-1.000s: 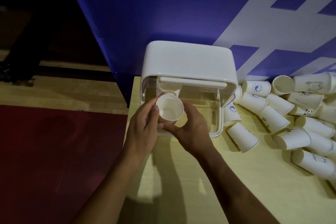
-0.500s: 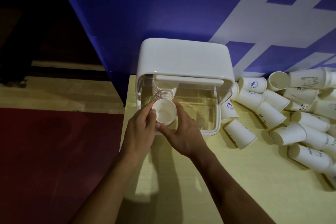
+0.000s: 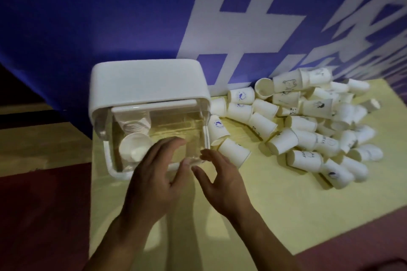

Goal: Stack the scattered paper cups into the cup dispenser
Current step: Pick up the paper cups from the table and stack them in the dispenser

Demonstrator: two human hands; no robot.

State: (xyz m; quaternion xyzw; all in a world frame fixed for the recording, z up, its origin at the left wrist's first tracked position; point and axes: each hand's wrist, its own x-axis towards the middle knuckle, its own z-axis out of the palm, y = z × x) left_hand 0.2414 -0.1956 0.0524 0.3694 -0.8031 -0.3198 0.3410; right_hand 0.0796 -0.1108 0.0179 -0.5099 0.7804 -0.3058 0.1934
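The left hand [image 3: 154, 174] is empty, fingers straight, over the front rim of the dispenser [image 3: 145, 86]; contact cannot be told. The right hand [image 3: 222, 182] is empty, fingers loosely spread, just beside it. The stacked cups [image 3: 135, 146] lie inside the dispenser, left side. The loose cups [image 3: 308, 136] are piled on the table [image 3: 264, 215], to the right.

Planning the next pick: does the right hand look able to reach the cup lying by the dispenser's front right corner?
Probably yes: the right hand is open and empty, and that cup lies just beyond it with nothing between.
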